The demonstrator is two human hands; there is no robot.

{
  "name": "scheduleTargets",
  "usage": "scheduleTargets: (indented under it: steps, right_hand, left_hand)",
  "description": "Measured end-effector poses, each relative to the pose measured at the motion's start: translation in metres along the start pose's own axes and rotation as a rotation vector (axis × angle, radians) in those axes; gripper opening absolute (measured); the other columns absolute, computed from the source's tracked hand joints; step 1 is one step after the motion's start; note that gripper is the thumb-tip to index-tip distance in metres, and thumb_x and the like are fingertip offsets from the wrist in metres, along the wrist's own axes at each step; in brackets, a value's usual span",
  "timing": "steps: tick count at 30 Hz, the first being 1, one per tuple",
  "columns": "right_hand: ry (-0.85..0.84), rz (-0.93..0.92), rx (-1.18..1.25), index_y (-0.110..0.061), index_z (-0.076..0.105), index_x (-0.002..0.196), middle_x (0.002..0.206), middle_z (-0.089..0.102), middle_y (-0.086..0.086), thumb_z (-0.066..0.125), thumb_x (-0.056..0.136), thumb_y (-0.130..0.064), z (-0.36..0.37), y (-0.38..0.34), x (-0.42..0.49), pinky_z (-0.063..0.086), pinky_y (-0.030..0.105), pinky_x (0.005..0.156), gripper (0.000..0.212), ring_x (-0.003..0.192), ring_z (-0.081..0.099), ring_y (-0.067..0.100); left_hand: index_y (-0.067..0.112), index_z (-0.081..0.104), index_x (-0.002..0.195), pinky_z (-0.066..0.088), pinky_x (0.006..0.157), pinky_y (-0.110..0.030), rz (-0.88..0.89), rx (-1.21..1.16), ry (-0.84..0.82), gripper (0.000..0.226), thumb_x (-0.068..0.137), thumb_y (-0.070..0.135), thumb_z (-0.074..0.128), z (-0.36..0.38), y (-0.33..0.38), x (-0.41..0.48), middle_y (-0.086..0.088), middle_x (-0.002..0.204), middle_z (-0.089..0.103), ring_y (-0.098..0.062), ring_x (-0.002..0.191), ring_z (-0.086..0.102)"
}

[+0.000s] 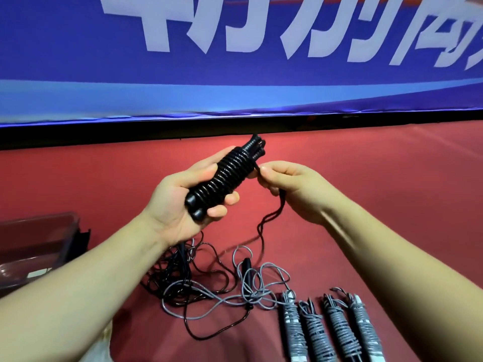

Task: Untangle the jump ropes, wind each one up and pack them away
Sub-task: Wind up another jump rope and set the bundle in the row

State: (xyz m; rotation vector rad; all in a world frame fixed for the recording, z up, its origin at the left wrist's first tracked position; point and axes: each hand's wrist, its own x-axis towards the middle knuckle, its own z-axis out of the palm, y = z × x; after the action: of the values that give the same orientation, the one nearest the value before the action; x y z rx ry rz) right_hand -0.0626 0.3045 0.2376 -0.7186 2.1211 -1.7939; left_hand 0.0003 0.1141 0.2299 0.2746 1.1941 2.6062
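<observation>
At the near edge of the red surface (379, 163), right of centre, four wound grey ropes (337, 326) lie side by side, close together and roughly parallel. Each has its cord wrapped in tight turns along its paired handles. Their near ends run out of view.

Just left of these lies a tangle (209, 288) of loose black and grey cord, spread in overlapping loops. One black handle (247, 267) lies within the loops. How many ropes make up the tangle cannot be told.

At the left edge stands a clear bin (39, 231), partly cut off. Its contents cannot be made out.

Above the tangle, both hands are raised off the surface. The left hand (180, 202) grips the black rope (224, 176), thumb on the far side and fingers curled round the near side. This rope is wound in tight coils around two black handles held together. The bundle is tilted, with the handle butts low at the palm and the tips pointing up and away.

The right hand (292, 189) pinches the free cord (271, 220) between thumb and fingertips, just beside the upper end of the coils. From the pinch the cord hangs down to the tangle.

Beyond the hands, a black strip (156, 131) borders the red surface. Above it hangs a blue banner (65, 48) with large white characters.
</observation>
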Motion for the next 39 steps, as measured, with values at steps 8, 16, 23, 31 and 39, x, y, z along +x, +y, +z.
scheduleTargets:
  steps: [8,16,23,31,39]
  right_hand:
    - [-0.437,0.028,-0.045,-0.023,0.068,0.077,0.06,0.057,-0.011,0.068,0.073,-0.056,-0.034,0.007,-0.009,0.038,0.015,0.059,0.033,0.057,0.047,0.003]
    - [-0.309,-0.128,-1.105,-0.023,0.068,0.092,0.076,0.065,0.0,0.058,0.091,-0.023,-0.041,0.006,0.003,0.039,0.027,0.064,0.01,0.07,0.059,0.015]
    - [-0.011,-0.194,-1.403,-0.02,0.063,0.108,0.104,0.065,0.004,0.048,0.093,-0.043,-0.009,0.008,0.003,0.04,0.034,0.07,0.031,0.101,0.058,0.028]
    - [0.038,-0.145,-0.797,-0.015,0.063,0.107,0.074,0.058,-0.01,0.045,0.097,-0.016,0.027,0.013,-0.006,0.034,0.022,0.062,0.021,0.06,0.047,-0.001]
    - [0.132,0.043,-0.153,-0.018,0.052,0.088,0.067,0.056,-0.01,0.046,0.096,-0.012,0.032,0.037,-0.013,0.032,0.021,0.051,0.012,0.047,0.04,0.006]
  left_hand:
    - [-0.004,0.042,0.135,0.047,0.059,-0.029,-0.233,-0.217,-0.483,0.042,0.095,0.007,0.038,-0.006,0.004,-0.005,-0.025,0.118,0.053,-0.034,0.088,0.054]
    - [0.01,0.071,0.109,0.041,0.036,-0.02,-0.401,0.399,-0.124,0.05,0.059,0.014,0.079,-0.01,-0.004,-0.005,-0.016,0.087,0.064,-0.025,0.06,0.056]
    - [0.027,0.057,0.115,0.041,0.046,-0.023,-0.368,1.082,0.082,0.032,0.09,0.007,0.057,-0.001,-0.013,0.003,0.001,0.077,0.062,-0.008,0.048,0.05]
    - [0.031,0.031,0.146,0.042,0.082,-0.024,-0.055,1.284,0.316,0.064,0.091,0.011,0.056,-0.009,-0.021,0.01,0.006,0.129,0.051,-0.019,0.101,0.056]
    - [0.024,0.05,0.136,0.032,0.039,-0.019,0.015,0.806,0.407,0.049,0.092,0.002,0.049,-0.016,-0.015,0.006,-0.003,0.077,0.054,-0.016,0.059,0.046]
